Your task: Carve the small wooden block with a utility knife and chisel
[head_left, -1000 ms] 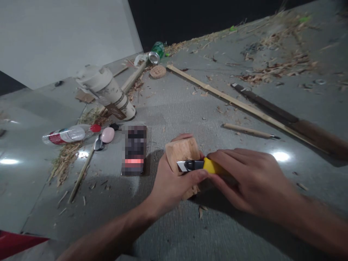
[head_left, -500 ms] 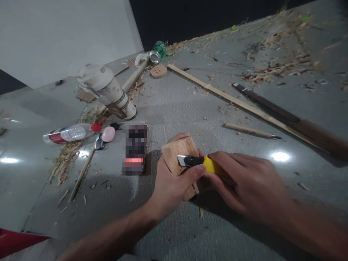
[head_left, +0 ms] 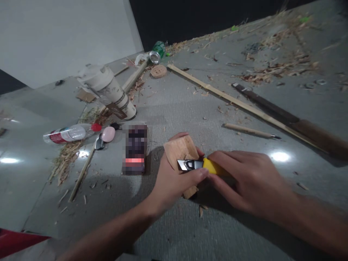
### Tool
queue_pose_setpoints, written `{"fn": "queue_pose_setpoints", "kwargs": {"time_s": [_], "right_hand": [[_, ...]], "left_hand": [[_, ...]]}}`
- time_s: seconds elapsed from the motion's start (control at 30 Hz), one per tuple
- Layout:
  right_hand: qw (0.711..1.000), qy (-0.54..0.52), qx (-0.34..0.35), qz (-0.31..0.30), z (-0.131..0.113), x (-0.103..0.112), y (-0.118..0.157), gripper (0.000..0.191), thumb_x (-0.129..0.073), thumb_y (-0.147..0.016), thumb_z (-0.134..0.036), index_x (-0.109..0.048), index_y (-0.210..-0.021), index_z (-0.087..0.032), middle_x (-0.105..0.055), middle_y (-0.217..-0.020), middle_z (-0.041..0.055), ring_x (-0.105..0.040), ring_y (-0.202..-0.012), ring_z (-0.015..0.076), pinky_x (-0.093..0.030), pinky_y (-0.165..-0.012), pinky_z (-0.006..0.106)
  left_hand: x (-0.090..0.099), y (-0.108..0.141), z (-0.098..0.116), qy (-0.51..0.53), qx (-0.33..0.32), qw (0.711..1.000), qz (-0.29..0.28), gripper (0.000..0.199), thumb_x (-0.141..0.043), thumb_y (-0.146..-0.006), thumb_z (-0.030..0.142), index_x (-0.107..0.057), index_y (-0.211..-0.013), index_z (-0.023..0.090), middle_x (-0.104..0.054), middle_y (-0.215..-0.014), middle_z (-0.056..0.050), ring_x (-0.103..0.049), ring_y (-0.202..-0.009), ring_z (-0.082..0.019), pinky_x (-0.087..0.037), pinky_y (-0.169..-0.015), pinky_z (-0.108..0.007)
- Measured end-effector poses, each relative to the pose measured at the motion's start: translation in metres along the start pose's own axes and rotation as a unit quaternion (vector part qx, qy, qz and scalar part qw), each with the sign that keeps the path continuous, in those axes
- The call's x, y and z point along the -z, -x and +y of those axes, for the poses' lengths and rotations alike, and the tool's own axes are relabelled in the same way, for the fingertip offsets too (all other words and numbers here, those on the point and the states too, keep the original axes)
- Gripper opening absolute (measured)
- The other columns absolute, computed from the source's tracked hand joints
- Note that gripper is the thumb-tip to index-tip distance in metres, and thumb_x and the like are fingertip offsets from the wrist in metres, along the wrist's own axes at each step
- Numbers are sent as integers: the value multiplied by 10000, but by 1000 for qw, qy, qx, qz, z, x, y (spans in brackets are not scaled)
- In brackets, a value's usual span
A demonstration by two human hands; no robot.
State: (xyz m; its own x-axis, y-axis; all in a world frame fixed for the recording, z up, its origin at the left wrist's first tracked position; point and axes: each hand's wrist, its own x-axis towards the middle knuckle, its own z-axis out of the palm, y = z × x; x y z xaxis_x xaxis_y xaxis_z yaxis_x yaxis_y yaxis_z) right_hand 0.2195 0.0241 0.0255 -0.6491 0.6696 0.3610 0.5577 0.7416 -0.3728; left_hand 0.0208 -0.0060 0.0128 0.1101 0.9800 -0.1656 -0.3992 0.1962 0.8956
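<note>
A pale piece of wood (head_left: 181, 148) is gripped in my left hand (head_left: 170, 185), with fingers behind it and the thumb across its front. My right hand (head_left: 247, 177) is closed round the yellow handle of a utility knife (head_left: 213, 166). The knife's blade points left and lies against the face of the wood. My left thumb touches the knife near the front of its handle. Below the wood, a few curled shavings (head_left: 201, 210) lie on the grey surface.
Left of my hands lies a phone (head_left: 136, 148) with a blurred screen. Beyond it are a paper cup (head_left: 108, 90), a plastic bottle (head_left: 72, 134) and a green can (head_left: 157, 52). On the right lie a thin carving tool (head_left: 248, 130), a long wooden strip (head_left: 212, 88) and a dark-bladed tool (head_left: 272, 105).
The wood has tilted slightly in my left hand, and the knife has turned a little, showing more of its blade holder. Another shaving lies below the wood.
</note>
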Motion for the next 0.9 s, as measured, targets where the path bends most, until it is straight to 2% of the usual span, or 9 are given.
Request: {"fn": "queue_pose_setpoints", "kwargs": {"time_s": [0.17, 0.4, 0.53, 0.7, 0.9], "right_hand": [[1000, 4, 5, -1, 1, -1, 0, 234, -482, -1066, -332, -591, -911, -196, -555, -648, -19, -514, -535, 153, -298, -542, 324], [999, 39, 5, 10, 2, -4, 1, 264, -486, -1075, -363, -575, -881, -206, -572, -667, -2, -521, -555, 169, -300, -556, 323], [999, 41, 3, 8, 3, -5, 1, 265, -492, -1073, -374, -577, -886, -206, -598, -681, 2, -535, -554, 170, -298, -553, 322], [1000, 25, 8, 3, 4, -2, 2, 243, -498, -1062, -350, -591, -892, -202, -587, -669, -3, -526, -541, 164, -306, -547, 320], [1000, 17, 18, 3, 4, 0, 0, 233, -514, -1046, -334, -576, -858, -212, -566, -654, -12, -512, -531, 158, -300, -541, 320]], "left_hand": [[1, 0, -3, -1, -11, 1000, -3, 757, -890, -777, 155, -509, -1422, 266, -717, -1070, -11, -677, -935, -146, -591, -806, -241], [-4, 3, -5, -16, -13, 999, 42, 707, -906, -781, 202, -568, -1402, 240, -731, -1021, -15, -697, -903, -151, -607, -831, -268], [-4, 4, -6, -7, 1, 999, 49, 708, -920, -783, 222, -576, -1402, 242, -726, -1029, -14, -697, -903, -146, -600, -819, -260], [-1, 0, -4, 15, 23, 999, 35, 709, -915, -769, 190, -576, -1390, 246, -725, -1023, -13, -695, -890, -142, -594, -810, -257], [-1, 1, 1, 2, 20, 1000, 11, 756, -939, -731, 188, -571, -1388, 257, -718, -1016, -13, -682, -882, -143, -578, -806, -256]]}}
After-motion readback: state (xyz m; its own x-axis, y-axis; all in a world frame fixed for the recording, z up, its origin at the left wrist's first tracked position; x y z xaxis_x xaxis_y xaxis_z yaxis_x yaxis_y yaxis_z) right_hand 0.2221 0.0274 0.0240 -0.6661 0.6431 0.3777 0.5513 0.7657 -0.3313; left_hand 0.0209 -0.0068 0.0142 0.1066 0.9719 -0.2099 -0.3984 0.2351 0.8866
